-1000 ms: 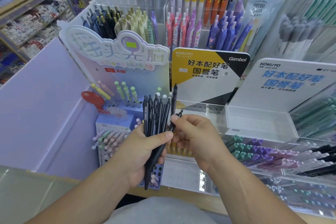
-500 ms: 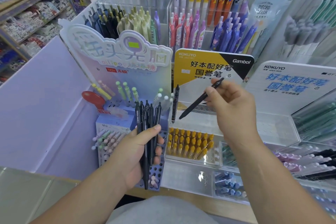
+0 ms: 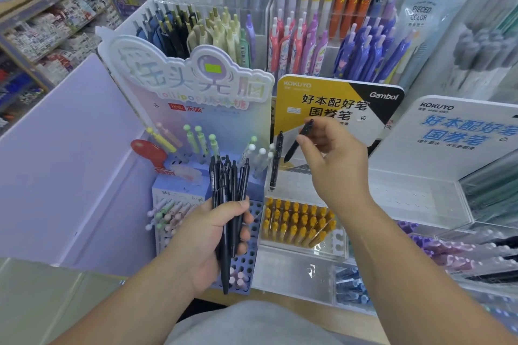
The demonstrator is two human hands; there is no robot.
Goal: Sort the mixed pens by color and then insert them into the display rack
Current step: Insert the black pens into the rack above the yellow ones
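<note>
One inserted pen (image 3: 276,165) stood in the display rack (image 3: 294,187), apparently seated. Right hand (image 3: 333,159) fingers pinched a second pen (image 3: 294,145) just above it; left hand (image 3: 207,241) fingers clamped the bundle of black pens (image 3: 227,193), yet to be inserted.

Right hand (image 3: 336,159) covers the middle of its black pen (image 3: 292,149), and the shelf stuff (image 3: 56,24) far left is just blur.
</note>
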